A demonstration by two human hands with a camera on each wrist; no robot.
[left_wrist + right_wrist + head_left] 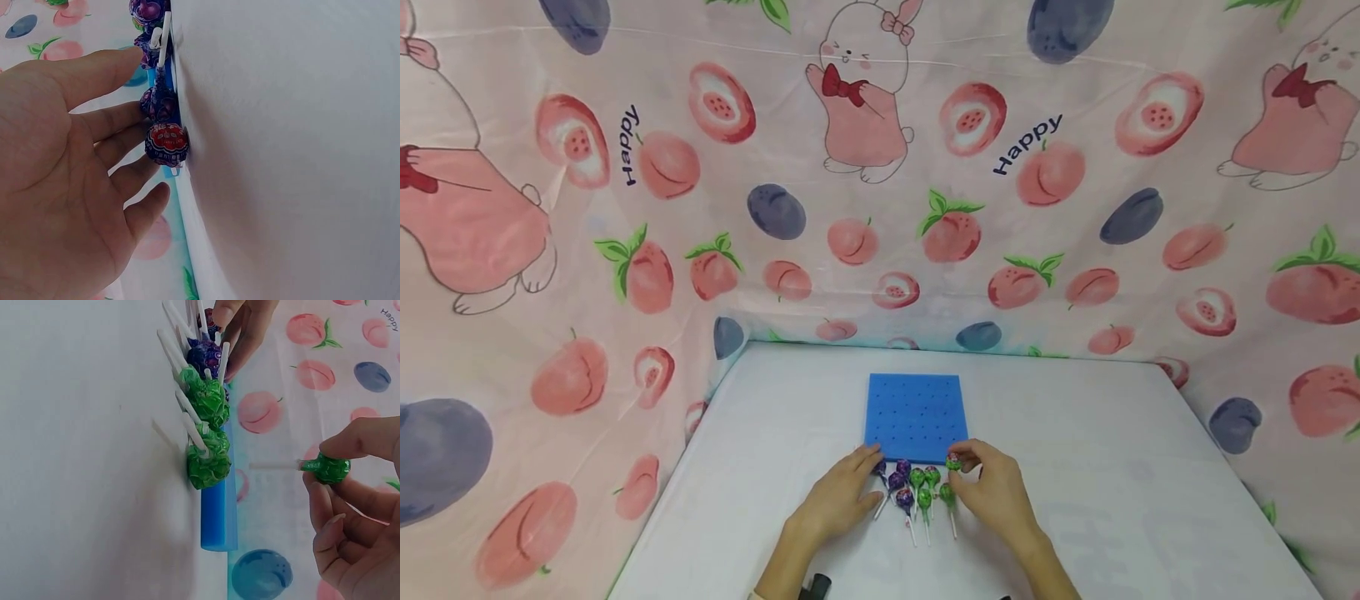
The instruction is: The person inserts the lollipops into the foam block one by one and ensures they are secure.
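Observation:
My right hand [1000, 497] pinches a green-wrapped lollipop [334, 470] by its candy head between thumb and fingers. In the right wrist view it is raised off the table, its white stick pointing left. Several other green lollipops [924, 497] lie in front of the blue board, sticks towards me. Beside them on the left lies a cluster of purple-wrapped lollipops [904, 498]. My left hand [838, 493] rests at that cluster's left edge, fingers loosely spread. In the left wrist view its fingertips lie at the purple lollipops [167, 144], without gripping one.
A square blue board [916, 408] with rows of small holes lies flat just beyond the lollipops. The white table [1120, 467] reaches back to a fruit-and-rabbit printed cloth [865, 208] hanging behind and at both sides. A black object [818, 587] shows near my left forearm.

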